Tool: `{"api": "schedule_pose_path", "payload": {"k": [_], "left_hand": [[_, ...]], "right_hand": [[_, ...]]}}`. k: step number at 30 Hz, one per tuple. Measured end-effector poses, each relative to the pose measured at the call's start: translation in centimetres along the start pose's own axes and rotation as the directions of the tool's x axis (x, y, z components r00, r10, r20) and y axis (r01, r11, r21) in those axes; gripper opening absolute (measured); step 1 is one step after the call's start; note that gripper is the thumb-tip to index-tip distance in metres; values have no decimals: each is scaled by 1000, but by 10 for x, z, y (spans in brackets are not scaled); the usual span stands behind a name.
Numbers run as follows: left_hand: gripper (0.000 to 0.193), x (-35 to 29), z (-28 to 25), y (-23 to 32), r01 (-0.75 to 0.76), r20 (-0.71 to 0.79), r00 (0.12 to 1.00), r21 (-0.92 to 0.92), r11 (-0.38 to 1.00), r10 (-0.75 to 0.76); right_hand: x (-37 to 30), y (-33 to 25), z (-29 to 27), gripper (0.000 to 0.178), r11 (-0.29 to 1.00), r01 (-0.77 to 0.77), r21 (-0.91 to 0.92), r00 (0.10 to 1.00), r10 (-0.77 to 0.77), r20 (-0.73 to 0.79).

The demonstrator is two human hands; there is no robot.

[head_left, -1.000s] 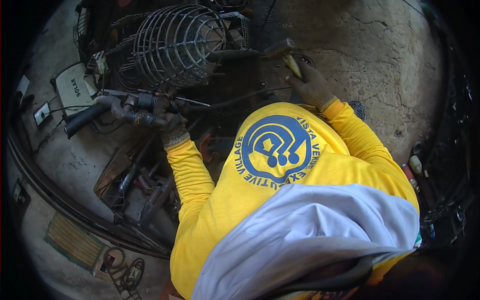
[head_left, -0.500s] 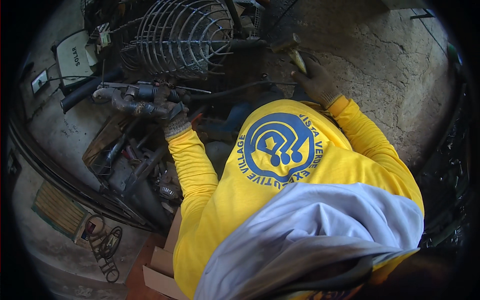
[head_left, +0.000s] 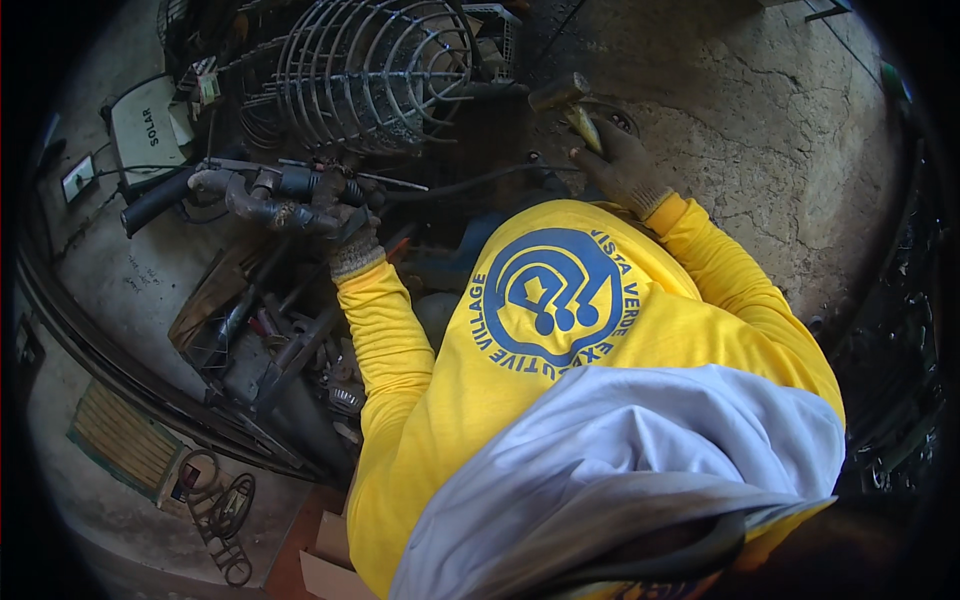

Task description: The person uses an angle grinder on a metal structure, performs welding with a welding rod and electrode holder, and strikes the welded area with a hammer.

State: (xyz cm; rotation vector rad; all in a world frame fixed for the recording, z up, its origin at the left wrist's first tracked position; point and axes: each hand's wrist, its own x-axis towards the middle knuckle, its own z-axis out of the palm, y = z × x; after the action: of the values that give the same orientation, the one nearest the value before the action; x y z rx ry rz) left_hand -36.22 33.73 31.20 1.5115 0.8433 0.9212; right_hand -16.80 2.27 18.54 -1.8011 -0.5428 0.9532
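In a dark work glove, my right hand (head_left: pixel 622 165) is closed round the light-coloured handle of a hammer (head_left: pixel 560 92). The hammer is held up over the floor, its blocky head pointing left. My left hand (head_left: pixel 358 240), also gloved, is at the near end of a rusty, curved metal pipe assembly (head_left: pixel 275 205). A flat dark piece of metal shows at its fingers; the fingers are mostly hidden, and I cannot make out what they grip. Yellow sleeves cover both my arms.
A round wire cage (head_left: pixel 375 75) stands beyond the pipe assembly. Left of it is a pale panel (head_left: pixel 145 130). Metal scrap and tools (head_left: pixel 290 340) lie in a heap near my left forearm. Cardboard (head_left: pixel 335 560) sits at the lower edge. Cracked concrete floor (head_left: pixel 740 130) extends at the right.
My right hand and the hammer have shifted slightly left, and the hammer's tilt has changed a little. My left hand stays at the pipe assembly. The whole view has shifted slightly.
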Motion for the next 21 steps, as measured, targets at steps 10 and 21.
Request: {"api": "schedule_pose_path", "payload": {"k": [10, 21], "left_hand": [[18, 24, 13, 17, -197, 126, 969, -121, 973, 212], [18, 36, -24, -33, -128, 316, 941, 1, 992, 121]], "right_hand": [[-8, -15, 40, 50, 950, 86, 302, 995, -99, 29], [-16, -52, 105, 53, 943, 81, 324, 997, -72, -39]]}}
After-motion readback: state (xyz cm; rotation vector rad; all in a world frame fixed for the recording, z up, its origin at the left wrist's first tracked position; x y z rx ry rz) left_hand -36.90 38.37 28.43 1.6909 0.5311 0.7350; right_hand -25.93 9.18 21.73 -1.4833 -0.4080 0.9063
